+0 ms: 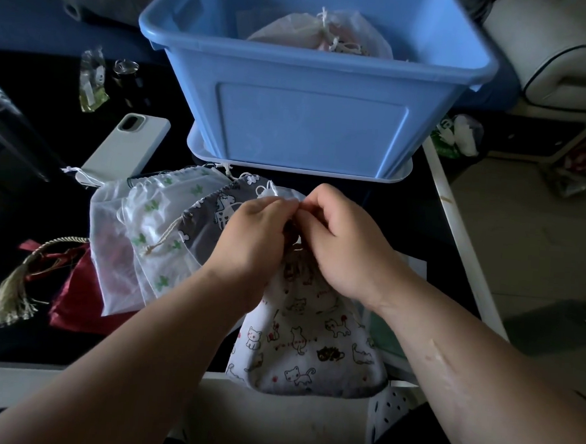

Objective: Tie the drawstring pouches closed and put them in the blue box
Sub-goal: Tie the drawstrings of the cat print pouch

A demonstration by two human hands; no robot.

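Grip first: my left hand (249, 233) and my right hand (338, 245) both pinch the neck of the white cloth pouch with little cats (304, 346), fingers curled tight. It lies close to me on the black tabletop (405, 215). Its round bottom hangs over the near edge. I think its knot is not done yet. Its long way runs from me to the box, with the neck pointing away.

Past it four more pouches wait: a grey printed pouch (205, 233), a white cactus pouch (161, 220), a see-through white pouch (108, 245) and a shiny red pouch with a tassel (74, 294). Farthest, the blue plastic box (308, 119) holds at least one tied see-through bag (296, 30). I think most of the job is left.
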